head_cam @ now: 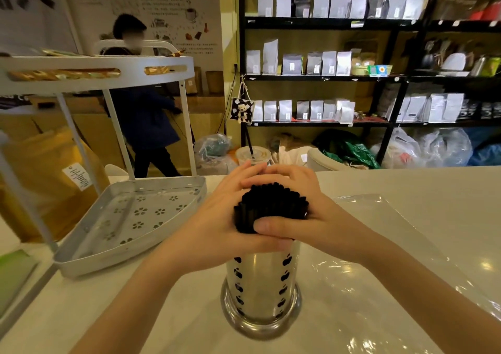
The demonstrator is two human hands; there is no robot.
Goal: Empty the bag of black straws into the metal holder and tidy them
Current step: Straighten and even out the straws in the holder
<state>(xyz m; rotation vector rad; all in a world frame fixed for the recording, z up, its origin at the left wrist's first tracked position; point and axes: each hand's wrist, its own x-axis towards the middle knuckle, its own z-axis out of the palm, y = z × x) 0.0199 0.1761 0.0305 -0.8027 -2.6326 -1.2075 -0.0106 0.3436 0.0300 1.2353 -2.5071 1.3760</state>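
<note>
I see both hands, left (217, 218) and right (301, 215), wrapped tight around the straws (271, 204). The holder (261, 286) stands right below my grip.

The holder (261, 288) is stood upright on the counter (406, 191), near its front edge, with the straws (271, 204) set upright in it and their tops raised above its rim. The bundle is enclosed from the left by the left hand (217, 218) and from the right by the right hand (295, 218). The bag (379, 258) is laid flat on the counter to the right of the holder. A tiered rack (130, 218) is placed to the left, a lidded cup (253, 155) behind the hands, and shelves (339, 77) farther back.
</note>
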